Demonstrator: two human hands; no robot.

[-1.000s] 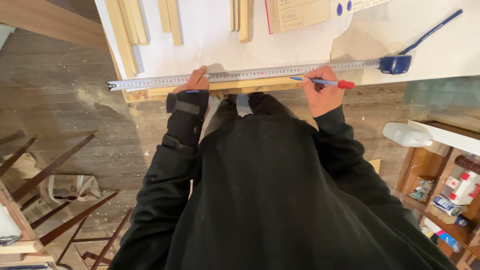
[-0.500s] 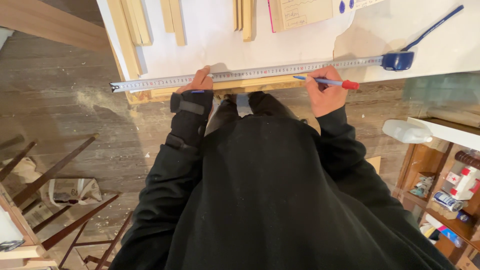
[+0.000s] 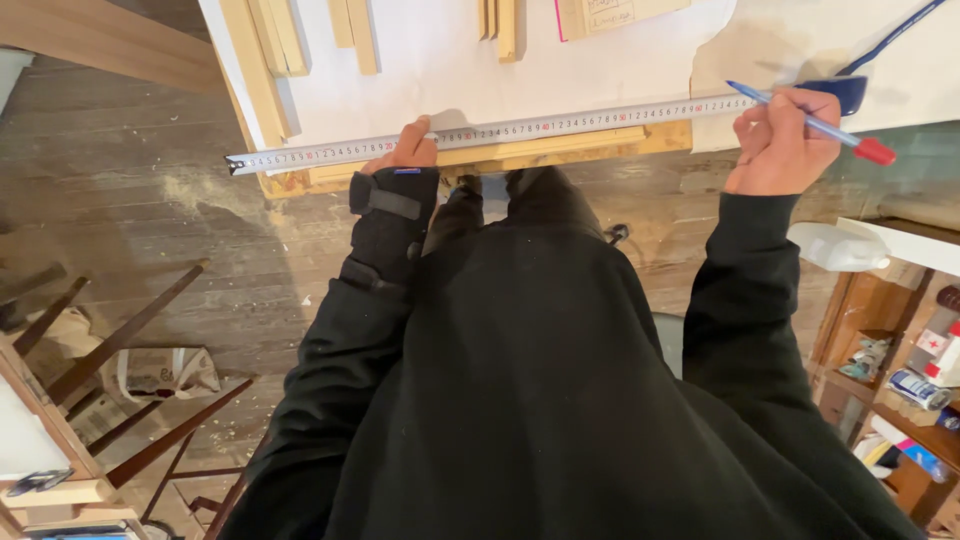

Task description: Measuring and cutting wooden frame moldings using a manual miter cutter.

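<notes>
One white worktop (image 3: 440,70) — plank floor (image 3: 150,210); shelves (image 3: 900,360).

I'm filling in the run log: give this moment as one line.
left hand: pressing steel ruler on wood strip | right hand: holding pen, tip at ruler | bench edge

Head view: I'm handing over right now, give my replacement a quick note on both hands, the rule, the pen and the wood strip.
Left hand, in a black wrist brace, presses the steel rule flat along the wood strip at the table edge.
Right hand holds the blue pen, tip at the rule near its right end.
Done: rule laid along the strip.
No pen mark can be seen from here; marking looks still open.
</notes>
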